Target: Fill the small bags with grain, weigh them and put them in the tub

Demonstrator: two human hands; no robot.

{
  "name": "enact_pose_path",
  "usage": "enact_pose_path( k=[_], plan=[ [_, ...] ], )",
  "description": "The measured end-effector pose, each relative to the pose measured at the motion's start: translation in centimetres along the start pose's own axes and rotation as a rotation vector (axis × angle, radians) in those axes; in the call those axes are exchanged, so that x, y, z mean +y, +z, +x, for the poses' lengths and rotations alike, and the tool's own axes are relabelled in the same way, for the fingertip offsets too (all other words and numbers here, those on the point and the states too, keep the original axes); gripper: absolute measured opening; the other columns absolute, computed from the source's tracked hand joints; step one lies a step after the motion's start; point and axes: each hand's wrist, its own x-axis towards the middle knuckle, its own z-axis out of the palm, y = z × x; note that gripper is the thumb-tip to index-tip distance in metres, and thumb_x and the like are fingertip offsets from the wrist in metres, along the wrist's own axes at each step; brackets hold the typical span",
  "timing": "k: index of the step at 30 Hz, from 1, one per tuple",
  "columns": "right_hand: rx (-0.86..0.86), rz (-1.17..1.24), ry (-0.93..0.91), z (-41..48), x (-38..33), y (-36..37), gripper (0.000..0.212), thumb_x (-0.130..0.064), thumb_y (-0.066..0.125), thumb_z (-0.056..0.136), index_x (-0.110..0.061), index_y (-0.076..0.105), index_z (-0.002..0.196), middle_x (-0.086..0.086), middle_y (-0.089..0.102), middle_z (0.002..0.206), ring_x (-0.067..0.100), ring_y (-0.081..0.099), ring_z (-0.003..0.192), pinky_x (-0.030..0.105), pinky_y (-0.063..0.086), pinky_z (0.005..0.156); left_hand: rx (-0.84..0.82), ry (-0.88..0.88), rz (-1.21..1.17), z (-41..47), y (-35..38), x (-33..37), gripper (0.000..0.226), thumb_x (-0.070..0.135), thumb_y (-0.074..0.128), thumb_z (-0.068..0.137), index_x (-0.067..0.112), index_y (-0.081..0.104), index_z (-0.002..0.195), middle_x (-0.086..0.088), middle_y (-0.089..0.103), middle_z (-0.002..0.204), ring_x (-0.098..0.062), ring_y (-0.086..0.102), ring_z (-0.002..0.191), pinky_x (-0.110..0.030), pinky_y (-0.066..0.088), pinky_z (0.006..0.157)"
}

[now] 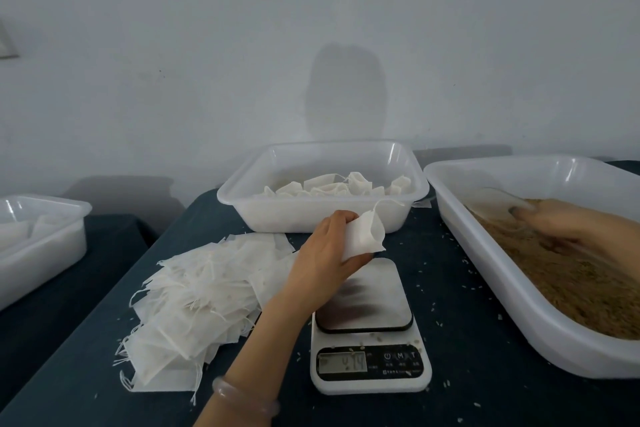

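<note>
Left hand (325,253) is up over the scale, thumb and fingers pinching a small white fabric drawstring bag (363,236) by its lower half, mouth gaping towards the right. That bag looks feather-light and floppy, thin stuff that will fold shut if squeezed. So the hold wants to sit low on the sides and leave the mouth free. Once it's full, I'd guess the drawstring end is the place to take it.

Over on the right, the right hand (568,229) is down in the large white plastic tub of brown grain (526,298), seemingly curled round a clear plastic scoop (498,201). It's blurred, so the exact grip is hard to read. The grain is loose and spills easily, and stray kernels dot the table.

Under the bag sits the white digital scale with a steel plate (367,295), nothing on the plate, the display too smeared to read. Behind it, the white rectangular plastic tub (277,218) holds a layer of filled bags. Left of the scale sprawls a heap of flat empty white bags (207,288), strings trailing.

The table (485,402) wears a dark teal cloth that looks soft with some grip. A second table on the left carries another white tub (41,246). A plain pale grey wall (311,28) stands close behind, and the light is dim.
</note>
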Motion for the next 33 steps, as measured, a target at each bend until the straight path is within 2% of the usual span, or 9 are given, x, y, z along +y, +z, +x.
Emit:
enact_pose_path(
  k=[2, 6, 8, 12, 15, 20, 24, 29, 33],
  plan=[
    [-0.002, -0.016, 0.010, 0.1, 0.3, 0.0, 0.032, -0.033, 0.045, 0.102, -0.006, 0.062, 0.107, 0.020, 0.061, 0.108, 0.032, 0.055, 0.105, 0.037, 0.038, 0.095, 0.001, 0.004, 0.006, 0.0, 0.1, 0.0, 0.054, 0.041, 0.070, 0.086, 0.026, 0.038, 0.126, 0.006, 0.051, 0.123, -0.011, 0.047, 0.110, -0.031, 0.046, 0.088],
    [0.063, -0.227, 0.183, 0.2, 0.7, -0.2, 0.053, -0.013, 0.040, 0.100, 0.000, 0.022, 0.148, 0.027, 0.018, 0.153, 0.042, 0.031, 0.136, 0.041, 0.029, 0.112, 0.005, 0.004, 0.014, 0.0, 0.1, 0.0, 0.055, 0.040, 0.071, 0.085, 0.026, 0.038, 0.126, 0.005, 0.052, 0.124, -0.011, 0.048, 0.109, -0.029, 0.045, 0.087],
    [0.069, -0.286, 0.154, -0.1, 0.8, -0.2, 0.050, -0.012, 0.039, 0.100, 0.001, 0.024, 0.146, 0.025, 0.029, 0.149, 0.035, 0.039, 0.132, 0.036, 0.035, 0.109, 0.011, 0.006, 0.004, 0.0, 0.1, 0.0, 0.053, 0.041, 0.070, 0.085, 0.026, 0.038, 0.125, 0.006, 0.052, 0.122, -0.010, 0.047, 0.108, -0.027, 0.044, 0.085],
    [-0.092, -0.259, -0.053, -0.8, 0.1, 0.6, 0.016, -0.010, 0.044, 0.100, -0.002, 0.055, 0.109, 0.007, 0.057, 0.090, 0.014, 0.052, 0.074, 0.019, 0.040, 0.058, 0.003, 0.003, 0.011, 0.0, 0.0, 0.0, 0.053, 0.042, 0.070, 0.085, 0.027, 0.038, 0.125, 0.007, 0.051, 0.122, -0.010, 0.047, 0.108, -0.025, 0.041, 0.085],
    [-0.138, -0.168, -0.155, -1.2, -1.1, 1.1, 0.023, -0.013, 0.040, 0.102, -0.005, 0.055, 0.087, 0.011, 0.057, 0.081, 0.019, 0.052, 0.069, 0.028, 0.042, 0.060, -0.009, -0.004, 0.010, 0.0, -0.1, 0.1, 0.054, 0.043, 0.070, 0.085, 0.025, 0.039, 0.126, 0.005, 0.052, 0.123, -0.011, 0.048, 0.109, -0.025, 0.041, 0.085],
    [-0.174, -0.012, -0.030, -1.4, -1.4, 0.3, 0.028, -0.032, 0.040, 0.104, -0.007, 0.051, 0.106, 0.006, 0.051, 0.082, 0.019, 0.047, 0.067, 0.029, 0.040, 0.061, 0.025, 0.004, 0.021, -0.1, -0.2, 0.1, 0.051, 0.040, 0.068, 0.086, 0.023, 0.040, 0.126, 0.005, 0.054, 0.119, -0.013, 0.050, 0.106, -0.028, 0.043, 0.083],
    [-0.070, 0.213, 0.029, -1.1, -0.6, -0.3, 0.045, -0.033, 0.046, 0.101, 0.002, 0.051, 0.130, 0.023, 0.054, 0.126, 0.037, 0.055, 0.109, 0.040, 0.044, 0.091, 0.034, -0.006, 0.046, 0.0, -0.4, 0.1, 0.052, 0.042, 0.067, 0.087, 0.022, 0.041, 0.128, 0.003, 0.057, 0.118, -0.016, 0.055, 0.103, -0.033, 0.047, 0.083],
    [-0.060, 0.395, 0.099, -0.8, 0.1, -1.3, 0.014, -0.003, 0.044, 0.096, 0.004, 0.055, 0.092, 0.013, 0.054, 0.050, 0.022, 0.047, 0.040, 0.023, 0.038, 0.039, 0.018, -0.096, -0.104, 0.2, -0.5, 0.4, 0.044, 0.043, 0.063, 0.087, 0.027, 0.042, 0.121, 0.009, 0.057, 0.110, -0.010, 0.054, 0.092, -0.023, 0.041, 0.072],
    [0.036, 0.534, 0.031, -0.3, -0.4, -1.4, 0.019, -0.019, 0.038, 0.103, -0.009, 0.052, 0.108, 0.013, 0.063, 0.071, 0.022, 0.050, 0.051, 0.026, 0.038, 0.048, -0.008, -0.170, -0.292, 0.4, -0.8, 0.8, 0.032, 0.039, 0.063, 0.086, 0.032, 0.044, 0.111, 0.018, 0.057, 0.095, 0.000, 0.056, 0.083, -0.013, 0.038, 0.062]
  ],
)
